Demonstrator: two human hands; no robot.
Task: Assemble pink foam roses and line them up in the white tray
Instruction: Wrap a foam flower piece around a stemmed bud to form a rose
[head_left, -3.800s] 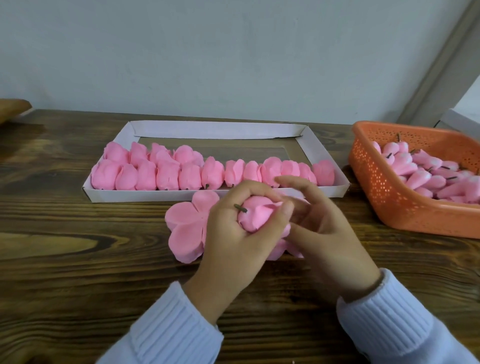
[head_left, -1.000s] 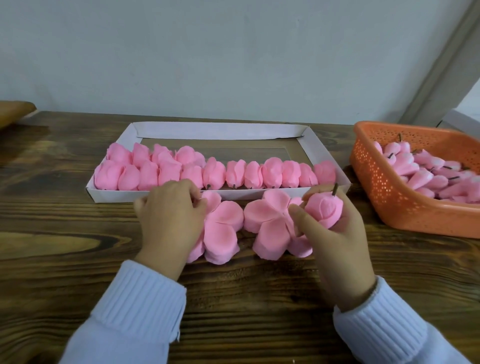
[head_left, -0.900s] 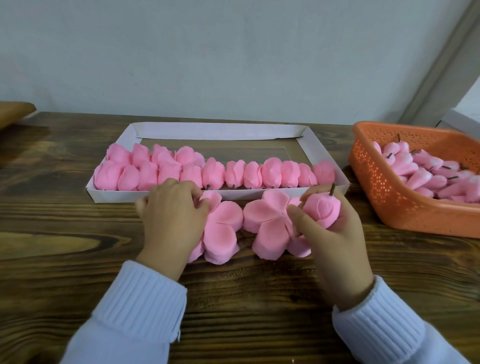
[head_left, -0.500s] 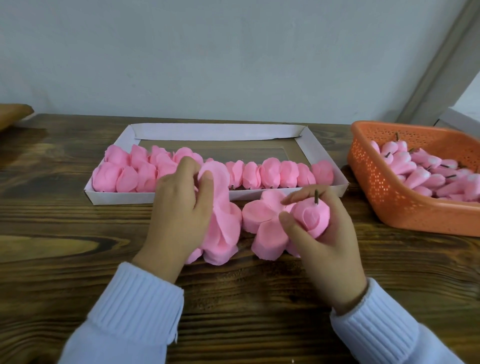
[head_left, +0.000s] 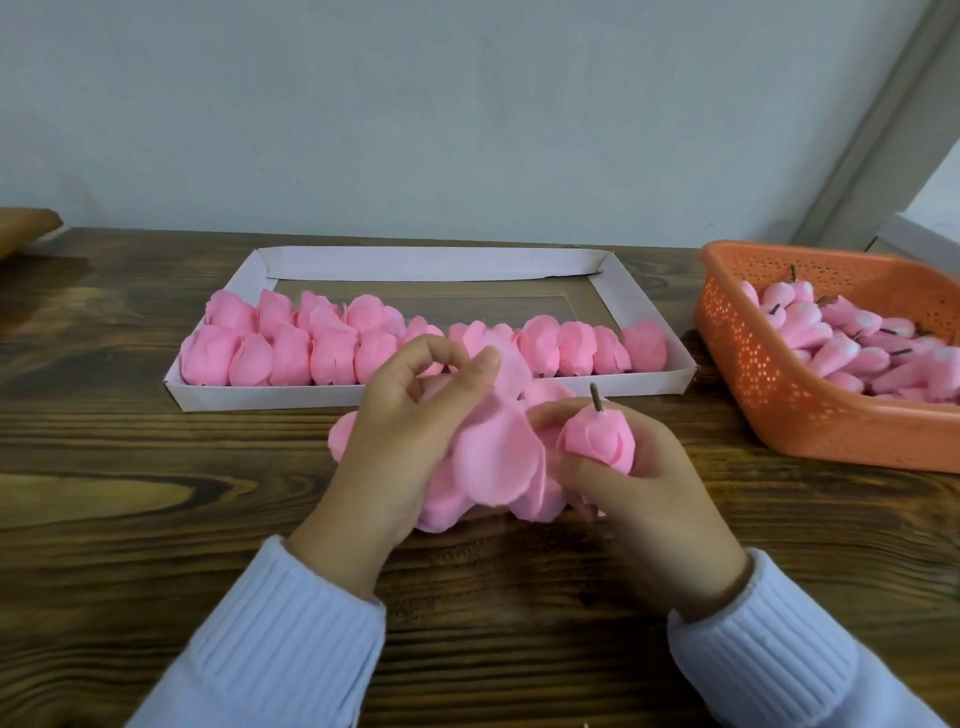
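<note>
My right hand (head_left: 644, 499) grips a pink foam rose bud (head_left: 597, 439), its short brown stem pointing up. My left hand (head_left: 400, 436) pinches a flat pink petal piece (head_left: 493, 462) and holds it lifted off the table, just left of the bud. More pink petal pieces lie under and behind both hands, mostly hidden. Behind the hands sits the white tray (head_left: 431, 397), with a row of finished pink roses (head_left: 291, 348) lined up along its near side.
An orange perforated basket (head_left: 810, 415) at the right holds several pink buds with stems. The wooden table (head_left: 156, 519) runs to a grey wall behind. A brown object (head_left: 26, 228) pokes in at the far left edge.
My left hand has lifted a petal piece off the table and carried it right, toward the bud. My right hand has brought the bud left and down, closer to the left hand.
</note>
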